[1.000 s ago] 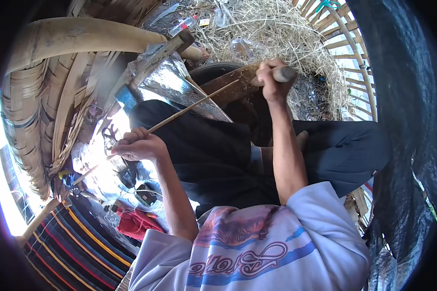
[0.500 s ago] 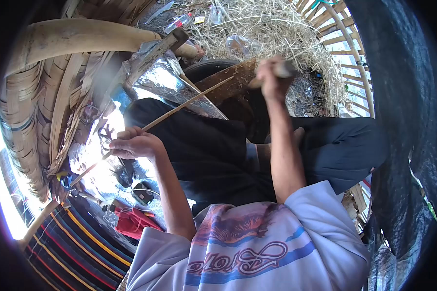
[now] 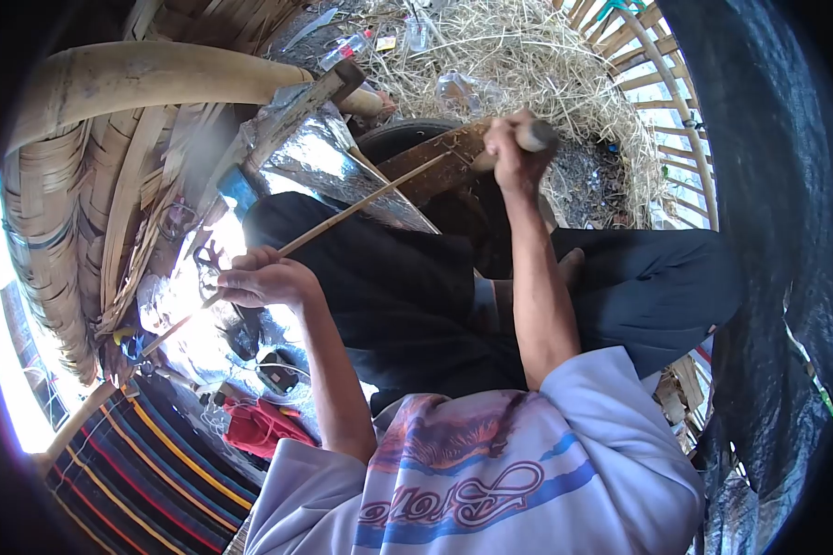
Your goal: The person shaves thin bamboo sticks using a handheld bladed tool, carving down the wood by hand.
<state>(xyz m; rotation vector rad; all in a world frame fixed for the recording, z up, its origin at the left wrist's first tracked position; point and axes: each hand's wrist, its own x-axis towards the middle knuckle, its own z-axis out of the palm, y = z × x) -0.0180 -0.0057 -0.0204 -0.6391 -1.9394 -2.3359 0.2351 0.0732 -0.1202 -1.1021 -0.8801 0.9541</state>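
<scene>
My left hand (image 3: 267, 277) is closed around a long, thin bamboo stick (image 3: 366, 201). The stick slants across my left knee, its upper end near a brown board-like piece (image 3: 423, 166) and its lower end down by the left side. In my closed right hand (image 3: 516, 165) is a tool with a thick wooden handle (image 3: 537, 137). Its working end points left toward the stick's upper end; I cannot make out its shape against the dark ground. Below both hands are my crossed legs in dark trousers (image 3: 389, 277).
A thick bamboo pole (image 3: 157, 79) and woven bamboo wall (image 3: 51, 240) stand at the left. Straw (image 3: 528, 55), plastic bottles (image 3: 345, 48) and a dark round rim (image 3: 407, 139) lie ahead. A red cloth (image 3: 264, 427) and striped mat (image 3: 148, 462) are at lower left, dark sheeting (image 3: 759, 231) at right.
The view has shifted slightly. My right hand, blurred before, now shows sharply in nearly the same place. Both hands keep their holds.
</scene>
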